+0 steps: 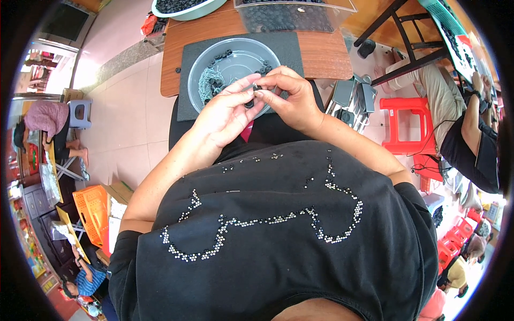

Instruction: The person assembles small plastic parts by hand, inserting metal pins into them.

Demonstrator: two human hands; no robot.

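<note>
Above the near rim of a clear round bowl (199, 58), my two hands meet with fingertips close together. My left hand (224, 109), palm turned partly up, pinches a small black part (249, 104) between thumb and fingers. From the other side my right hand (293, 99) is closed too, its thumb and forefinger on a small black part (256, 88). Fingers hide much of these parts, so I cannot tell whether they are joined. Inside the bowl lie thin silvery screw-like pieces (206, 81) on the left, with small black parts (218, 85) among them.
The bowl stands on a dark grey mat (292, 51) on a wooden table (329, 56). Beyond are a clear bin (289, 22) and a pale basin (187, 13) of black parts. A red stool (408, 125) and a seated person (466, 123) are at right; an orange crate (88, 214) is at left.
</note>
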